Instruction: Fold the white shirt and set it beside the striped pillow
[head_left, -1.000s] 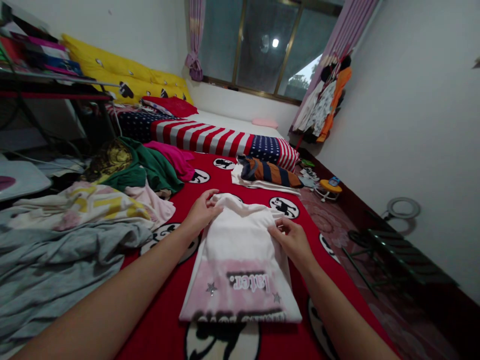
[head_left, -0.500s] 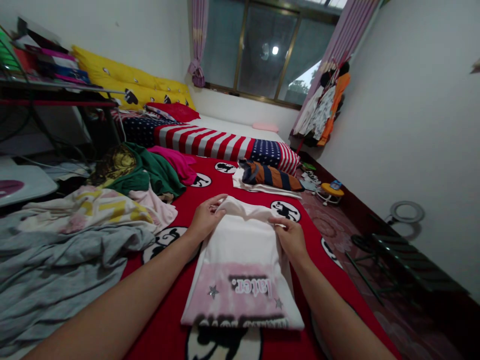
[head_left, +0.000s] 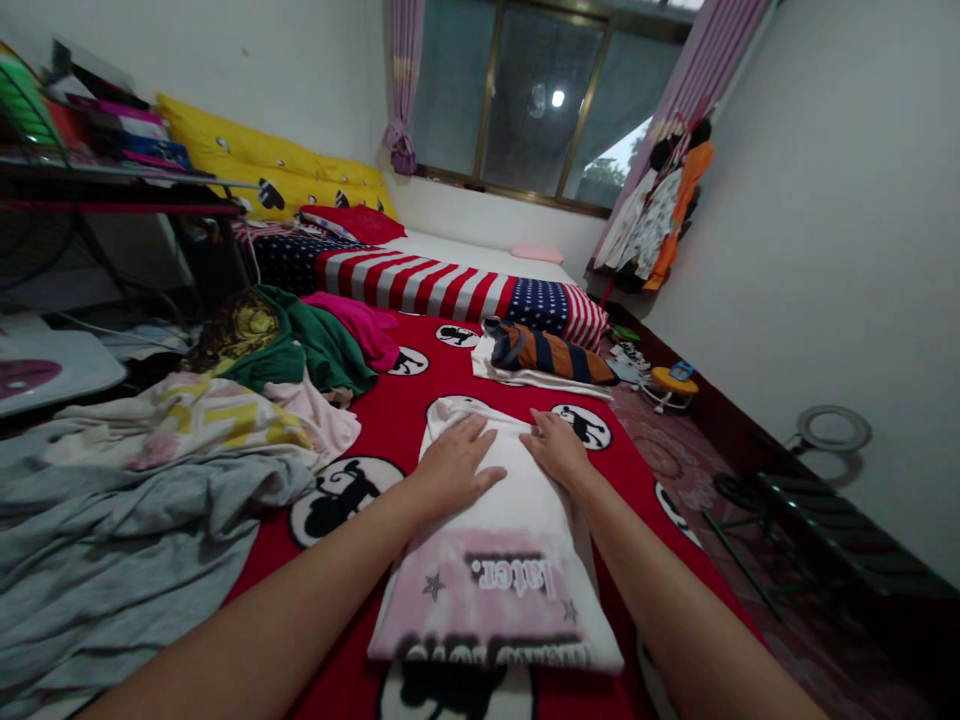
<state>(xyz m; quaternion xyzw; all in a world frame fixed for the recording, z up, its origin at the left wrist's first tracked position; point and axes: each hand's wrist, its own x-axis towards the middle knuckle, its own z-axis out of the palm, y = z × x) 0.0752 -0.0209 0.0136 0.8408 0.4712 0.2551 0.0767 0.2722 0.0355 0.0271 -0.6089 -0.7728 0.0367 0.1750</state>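
A white T-shirt (head_left: 517, 500) with a pink printed panel, stars and upside-down lettering lies folded into a long shape on the red blanket (head_left: 315, 640). My left hand (head_left: 459, 468) rests flat on the shirt's upper left part, fingers stretched and thumb apart. At the upper right edge of the shirt, my right hand (head_left: 556, 450) lies with its fingers extended over the cloth. The shirt's far end is slightly rumpled beyond my fingers.
Loose clothes lie to the left: a grey garment (head_left: 135, 540), a green one (head_left: 315, 340) and a pink one (head_left: 360, 330). Farther ahead is a folded orange-and-navy striped garment (head_left: 551, 355) on white cloth. A dark folding stool (head_left: 840, 530) and yellow stool (head_left: 673, 380) stand right.
Both hands have released the pinched far corners of the shirt. The left hand has moved inward and now lies flat on the cloth; the right has spread its fingers over the edge.
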